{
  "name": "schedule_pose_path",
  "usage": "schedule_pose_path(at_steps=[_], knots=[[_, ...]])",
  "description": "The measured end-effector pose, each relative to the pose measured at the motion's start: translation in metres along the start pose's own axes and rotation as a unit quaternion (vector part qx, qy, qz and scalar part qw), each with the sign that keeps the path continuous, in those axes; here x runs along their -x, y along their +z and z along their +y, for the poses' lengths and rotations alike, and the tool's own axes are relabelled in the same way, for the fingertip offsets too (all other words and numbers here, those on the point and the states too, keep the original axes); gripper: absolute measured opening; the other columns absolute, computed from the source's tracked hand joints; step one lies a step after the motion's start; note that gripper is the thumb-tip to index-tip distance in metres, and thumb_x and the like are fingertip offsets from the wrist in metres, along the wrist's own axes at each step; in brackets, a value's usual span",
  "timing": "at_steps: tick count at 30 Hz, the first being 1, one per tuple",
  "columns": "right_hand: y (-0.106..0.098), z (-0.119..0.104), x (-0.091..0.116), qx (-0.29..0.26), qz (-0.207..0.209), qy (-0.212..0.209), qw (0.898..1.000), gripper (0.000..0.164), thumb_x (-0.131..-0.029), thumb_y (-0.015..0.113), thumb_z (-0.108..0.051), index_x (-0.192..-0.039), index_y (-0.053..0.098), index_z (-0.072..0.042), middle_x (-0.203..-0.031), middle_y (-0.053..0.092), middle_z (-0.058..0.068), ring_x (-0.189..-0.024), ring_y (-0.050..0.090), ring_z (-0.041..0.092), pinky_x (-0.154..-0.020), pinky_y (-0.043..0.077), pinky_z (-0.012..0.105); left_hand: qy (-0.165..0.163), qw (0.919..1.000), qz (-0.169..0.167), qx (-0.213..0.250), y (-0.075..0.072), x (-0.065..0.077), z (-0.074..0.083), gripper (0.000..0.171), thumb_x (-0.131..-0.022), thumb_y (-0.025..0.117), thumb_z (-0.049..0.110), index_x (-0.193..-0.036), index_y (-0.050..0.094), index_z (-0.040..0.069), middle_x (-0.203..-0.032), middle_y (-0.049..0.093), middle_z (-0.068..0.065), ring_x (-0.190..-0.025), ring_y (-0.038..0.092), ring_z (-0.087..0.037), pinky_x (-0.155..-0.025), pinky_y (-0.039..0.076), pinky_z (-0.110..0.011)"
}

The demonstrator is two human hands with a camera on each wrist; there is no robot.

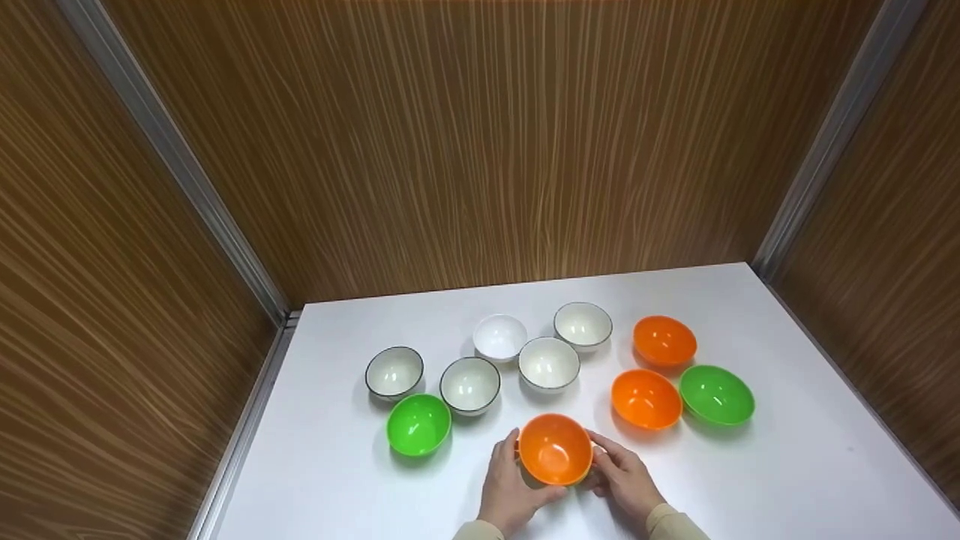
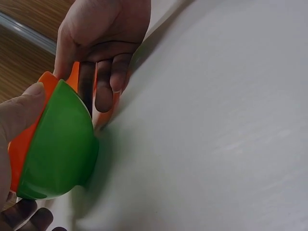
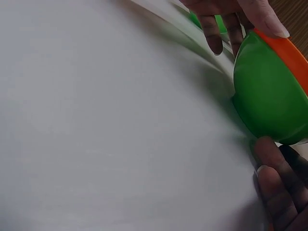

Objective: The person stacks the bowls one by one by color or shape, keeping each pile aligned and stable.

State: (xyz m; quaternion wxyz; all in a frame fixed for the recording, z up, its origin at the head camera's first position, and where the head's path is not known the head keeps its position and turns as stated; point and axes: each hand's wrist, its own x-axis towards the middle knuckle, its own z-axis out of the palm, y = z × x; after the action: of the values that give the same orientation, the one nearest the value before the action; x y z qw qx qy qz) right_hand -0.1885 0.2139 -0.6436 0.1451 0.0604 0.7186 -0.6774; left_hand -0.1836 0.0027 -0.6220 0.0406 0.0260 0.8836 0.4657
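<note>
While both hands meet at the lower centre of the head view, a glossy orange round bowl [image 1: 555,450] sits nested inside a glossy green round bowl [image 2: 60,149] between them. The left hand [image 1: 508,484] is clamped on the nested pair, its thumb over the near rim; the right hand [image 1: 624,478] grips from the other side, fingers against the bowls. Whether the green base touches the white tabletop [image 1: 810,457] cannot be told.

Left of centre stands a bright green round bowl [image 1: 419,425], just beside two of four off-white, dark-rimmed round bowls [image 1: 470,385]. A plain white round bowl [image 1: 500,337] stands near the middle of the frame. Toward the right are two shiny orange round bowls [image 1: 646,399] and a wide green round bowl [image 1: 717,395]. Brown wood-grain panels [image 1: 480,150] fill the upper frame.
</note>
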Motion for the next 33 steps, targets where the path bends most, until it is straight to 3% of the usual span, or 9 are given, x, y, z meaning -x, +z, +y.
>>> schedule_pose_path(at_steps=[4,8,15,23,26,33], knots=[[-0.004,0.001,0.000,-0.009,-0.003,-0.004,1.000,0.057,-0.094,0.045,-0.040,-0.139,0.035,-0.007,-0.097,0.066,0.012,-0.078,0.064,0.029,-0.064,0.053,0.034,0.001,0.9999,0.013,0.005,-0.009,-0.002,0.007,0.106,-0.060,0.072,0.063,-0.140,0.029,0.010,-0.125,0.044,-0.003,-0.114,0.045,-0.021,-0.098,0.038,-0.044],[-0.005,-0.004,0.004,-0.023,-0.008,-0.005,1.000,0.049,-0.097,0.042,-0.033,-0.135,0.038,-0.001,-0.101,0.065,0.013,-0.080,0.064,0.031,-0.066,0.054,0.037,0.026,0.9989,0.038,0.004,-0.028,-0.013,0.017,0.090,-0.071,0.067,0.057,-0.139,0.032,0.010,-0.120,0.048,-0.001,-0.109,0.047,-0.017,-0.095,0.041,-0.039],[-0.007,0.002,0.000,-0.034,-0.012,-0.004,0.999,0.048,-0.098,0.040,-0.030,-0.133,0.038,0.004,-0.101,0.065,0.012,-0.081,0.063,0.030,-0.067,0.054,0.037,0.081,0.9930,0.076,-0.040,-0.067,-0.046,0.036,0.072,-0.080,0.059,0.056,-0.131,0.043,0.008,-0.105,0.053,0.004,-0.100,0.052,-0.016,-0.089,0.044,-0.034],[-0.006,0.006,-0.003,-0.024,-0.012,0.006,1.000,0.053,-0.096,0.044,-0.036,-0.132,0.040,0.003,-0.097,0.062,0.010,-0.080,0.063,0.026,-0.066,0.054,0.035,0.105,0.9815,0.106,-0.119,-0.099,-0.089,0.052,0.055,-0.083,0.062,0.040,-0.124,0.050,0.006,-0.096,0.056,-0.001,-0.087,0.052,-0.017,-0.081,0.045,-0.034],[-0.007,0.006,-0.003,-0.025,-0.012,0.010,1.000,0.053,-0.096,0.044,-0.036,-0.132,0.040,0.002,-0.096,0.061,0.010,-0.079,0.062,0.025,-0.065,0.054,0.035,0.103,0.9789,0.117,-0.132,-0.107,-0.106,0.057,0.050,-0.083,0.063,0.034,-0.121,0.053,0.003,-0.092,0.056,-0.003,-0.085,0.052,-0.018,-0.079,0.045,-0.034],[-0.009,0.004,-0.001,-0.028,-0.024,0.007,0.999,0.056,-0.095,0.043,-0.039,-0.134,0.038,0.001,-0.095,0.062,0.011,-0.080,0.062,0.027,-0.065,0.054,0.036,0.054,0.9764,0.122,-0.169,-0.118,-0.143,0.063,0.041,-0.085,0.060,0.031,-0.117,0.057,0.006,-0.094,0.060,-0.006,-0.087,0.057,-0.019,-0.075,0.048,-0.033]])
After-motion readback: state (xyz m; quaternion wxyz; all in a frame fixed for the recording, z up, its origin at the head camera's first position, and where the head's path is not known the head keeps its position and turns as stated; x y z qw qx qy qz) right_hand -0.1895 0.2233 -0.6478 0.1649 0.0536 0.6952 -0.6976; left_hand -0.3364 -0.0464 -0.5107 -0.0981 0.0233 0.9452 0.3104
